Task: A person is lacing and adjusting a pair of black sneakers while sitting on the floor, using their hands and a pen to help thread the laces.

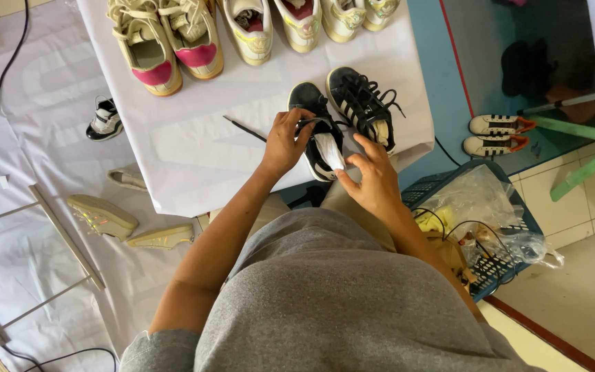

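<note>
A black sneaker with white stripes [317, 131] sits at the near edge of the white-covered worktop [194, 151], just above the middle of the frame, toe pointing away from the person; so close in, both hands reach it with bent elbows. The left hand [285, 141] curls over the shoe's left side, fingers closed on the collar and laces, seemingly to steady it and hold the opening apart. The right hand [373, 176] comes in from the lower right, thumb and forefinger pinching a wad of white paper [328, 150] that sticks out of the shoe's mouth; the other fingers are loosely bent.

Its mate [363, 107] lies just to the right, laces loose, pale stuffing showing at the heel. A thin dark stick [244, 128] rests on the cloth left of the hands. Cream and pink sneakers [166, 48] line the top of the frame. A blue basket [511, 262] with clear plastic bags and cables stands on the floor at lower right
</note>
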